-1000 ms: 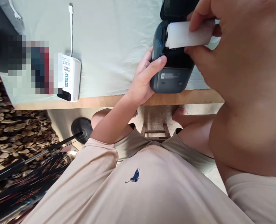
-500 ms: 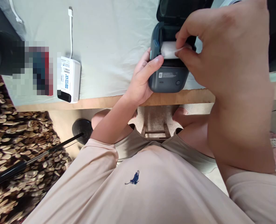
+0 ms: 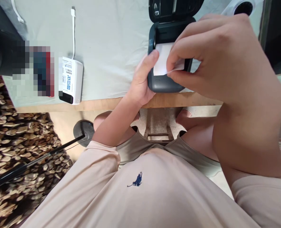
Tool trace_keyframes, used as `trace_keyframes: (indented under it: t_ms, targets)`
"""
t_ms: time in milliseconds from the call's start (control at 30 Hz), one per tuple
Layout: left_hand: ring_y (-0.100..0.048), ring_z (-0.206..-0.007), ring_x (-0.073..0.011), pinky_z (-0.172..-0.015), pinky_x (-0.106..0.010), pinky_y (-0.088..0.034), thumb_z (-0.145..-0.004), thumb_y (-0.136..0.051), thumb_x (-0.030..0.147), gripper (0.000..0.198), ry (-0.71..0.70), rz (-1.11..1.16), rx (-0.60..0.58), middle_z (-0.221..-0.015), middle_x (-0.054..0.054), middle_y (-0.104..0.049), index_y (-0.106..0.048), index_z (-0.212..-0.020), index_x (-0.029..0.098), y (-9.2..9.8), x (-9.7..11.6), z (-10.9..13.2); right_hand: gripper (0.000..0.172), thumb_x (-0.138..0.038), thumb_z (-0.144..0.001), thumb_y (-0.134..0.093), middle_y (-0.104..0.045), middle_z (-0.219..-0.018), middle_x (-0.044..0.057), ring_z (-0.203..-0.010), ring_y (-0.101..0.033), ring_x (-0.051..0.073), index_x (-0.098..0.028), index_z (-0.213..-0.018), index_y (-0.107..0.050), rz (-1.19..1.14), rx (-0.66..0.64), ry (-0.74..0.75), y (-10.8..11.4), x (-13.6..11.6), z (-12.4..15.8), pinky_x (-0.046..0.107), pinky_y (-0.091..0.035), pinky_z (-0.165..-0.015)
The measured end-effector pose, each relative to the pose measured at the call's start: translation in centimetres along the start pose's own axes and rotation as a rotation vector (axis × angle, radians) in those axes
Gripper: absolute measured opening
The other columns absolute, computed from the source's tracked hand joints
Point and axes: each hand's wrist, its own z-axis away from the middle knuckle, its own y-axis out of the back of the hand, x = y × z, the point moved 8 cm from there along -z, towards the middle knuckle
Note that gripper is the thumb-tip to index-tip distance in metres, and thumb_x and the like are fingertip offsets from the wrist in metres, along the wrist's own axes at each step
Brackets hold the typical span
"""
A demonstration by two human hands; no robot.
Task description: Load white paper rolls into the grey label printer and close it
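Note:
A dark grey label printer (image 3: 157, 83) stands near the table's front edge with its lid (image 3: 173, 9) swung open at the back. My left hand (image 3: 141, 83) grips the printer's left side, thumb on its top edge. My right hand (image 3: 216, 60) pinches the free end of a white paper strip (image 3: 161, 58) that runs out of the printer's open bay and lies over its front. The roll itself is hidden behind my right hand.
A white box-shaped device (image 3: 71, 79) with a printed label and a white cable (image 3: 73, 28) lies on the pale green cloth (image 3: 111, 41) to the left. A blurred-out patch sits beside it. The wooden table edge (image 3: 102, 103) runs below. A white object (image 3: 240, 5) is at the top right.
My right hand brought the white paper down into the printer's open bay and drew its end forward over the front. The left hand stayed on the printer's side.

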Motion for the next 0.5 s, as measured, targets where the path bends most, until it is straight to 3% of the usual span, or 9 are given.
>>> trace_keyframes:
  t_ms: [100, 200, 333, 433, 500]
  targets:
    - [-0.061, -0.104, -0.0167, -0.083, -0.030, -0.053, -0.077, -0.055, 0.027, 0.008, -0.002, -0.026, 0.009, -0.073, 0.002, -0.063, -0.056, -0.084, 0.023, 0.6, -0.2, 0.0, 0.021, -0.037, -0.073, -0.044, -0.053, -0.082, -0.006, -0.074, -0.036, -0.002, -0.023, -0.077, -0.059, 0.057, -0.004, 0.031, 0.1, 0.0, 0.1, 0.022, -0.029, -0.075]
    - [-0.061, -0.105, -0.0199, -0.084, -0.033, -0.052, -0.075, -0.058, 0.025, 0.012, -0.001, -0.047, 0.002, -0.081, 0.001, -0.067, -0.057, -0.087, 0.023, 0.8, -0.4, 0.0, 0.031, -0.045, -0.076, -0.041, -0.050, -0.077, -0.004, -0.073, -0.036, -0.004, -0.020, -0.081, -0.058, 0.070, 0.110, 0.044, 1.3, 0.4, 0.3, 0.021, -0.027, -0.073]
    - [-0.064, -0.095, -0.0197, -0.079, -0.034, -0.053, -0.073, -0.060, 0.023, 0.015, -0.017, -0.037, -0.023, -0.083, 0.000, -0.066, -0.057, -0.088, 0.025, 0.8, -0.6, 0.0, 0.043, -0.050, -0.079, -0.031, -0.051, -0.086, -0.004, -0.080, -0.040, -0.004, -0.018, -0.090, -0.057, -0.001, 0.271, -0.010, 2.4, 2.2, 0.5, 0.021, -0.029, -0.076]
    - [-0.066, -0.078, -0.0141, -0.073, -0.030, -0.053, -0.072, -0.061, 0.017, 0.018, -0.041, -0.051, -0.024, -0.078, 0.003, -0.063, -0.057, -0.089, 0.023, 0.7, -0.5, 0.0, 0.055, -0.053, -0.073, -0.035, -0.048, -0.111, -0.004, -0.101, -0.045, 0.003, -0.019, -0.113, -0.052, -0.131, 0.451, -0.104, 3.0, 4.3, 0.6, 0.017, -0.034, -0.078]
    - [-0.066, -0.077, -0.0129, -0.072, -0.027, -0.052, -0.071, -0.060, 0.013, 0.021, -0.044, -0.070, -0.016, -0.076, 0.003, -0.062, -0.056, -0.090, 0.022, 0.6, -0.5, 0.1, 0.063, -0.048, -0.066, -0.046, -0.045, -0.118, -0.004, -0.116, -0.041, 0.008, -0.018, -0.121, -0.049, -0.299, 0.578, -0.193, 3.2, 5.4, 0.8, 0.013, -0.037, -0.089]
